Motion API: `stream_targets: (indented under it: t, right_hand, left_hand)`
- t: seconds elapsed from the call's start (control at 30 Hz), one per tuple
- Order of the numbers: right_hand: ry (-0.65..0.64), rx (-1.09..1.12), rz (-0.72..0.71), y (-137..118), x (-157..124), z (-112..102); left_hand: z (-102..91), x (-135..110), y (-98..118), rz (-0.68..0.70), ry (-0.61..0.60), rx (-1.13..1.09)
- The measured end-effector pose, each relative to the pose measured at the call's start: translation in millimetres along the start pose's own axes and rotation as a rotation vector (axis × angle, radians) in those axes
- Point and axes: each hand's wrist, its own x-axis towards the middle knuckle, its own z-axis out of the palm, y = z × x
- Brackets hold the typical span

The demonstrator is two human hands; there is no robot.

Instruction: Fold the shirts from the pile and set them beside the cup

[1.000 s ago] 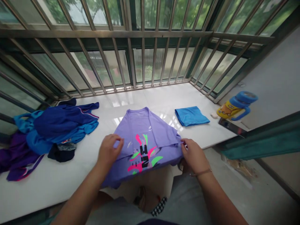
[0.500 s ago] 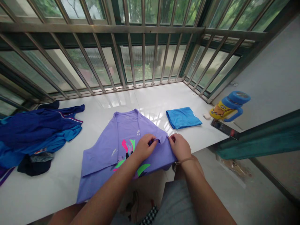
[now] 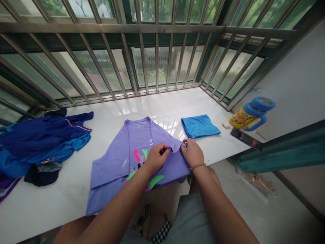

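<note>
A purple T-shirt (image 3: 109, 171) with a pink, green and black print lies spread on the white ledge, its lower part hanging over the front edge. The sleeve on the left is folded inward across the body. My left hand (image 3: 157, 156) is closed in a pinch on the edge of the right sleeve. Just beside it, my right hand (image 3: 192, 153) pinches the same sleeve near its outer corner. Both forearms cover part of the print and the lower shirt.
Dark blue and bright blue clothes (image 3: 45, 135) lie heaped at the left, with dark socks (image 3: 42, 174) in front. A folded blue cloth (image 3: 200, 126) lies right of the shirt. Farther right are a blue-yellow bottle (image 3: 247, 115) and a phone (image 3: 245, 138). Metal bars (image 3: 157, 64) line the back.
My right hand has shifted slightly up and left along the sleeve. My left hand keeps its pinch with little movement. The camera view has moved slightly.
</note>
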Motion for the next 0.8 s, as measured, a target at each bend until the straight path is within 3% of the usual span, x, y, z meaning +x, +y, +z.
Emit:
stream_targets:
  t: [0.13,0.27,0.37,0.47,0.53,0.7,0.8]
  right_hand:
    - [-0.023,-0.040,0.051,1,21,-3]
    - [-0.037,-0.078,0.043,0,37,-7]
    - [-0.016,-0.070,0.037,-1,37,-15]
    - [0.020,0.004,0.057,0,24,-25]
    - [-0.032,0.108,0.097,-1,9,-29]
    - [-0.324,0.595,0.255,-9,-20,-16]
    - [-0.320,0.917,0.351,-14,-19,-1]
  left_hand:
    - [-1.2,0,-1,0.001,0.005,-0.007]
    - [0.5,1,-1,0.149,-0.059,0.078]
    - [3.0,2,-2,0.263,-0.125,0.134]
    - [4.5,2,-3,0.291,-0.149,0.167]
    - [4.7,2,-3,0.290,-0.125,0.162]
    - [3.1,3,-5,0.266,-0.037,0.122]
    - [1.9,2,-4,0.283,-0.042,0.110]
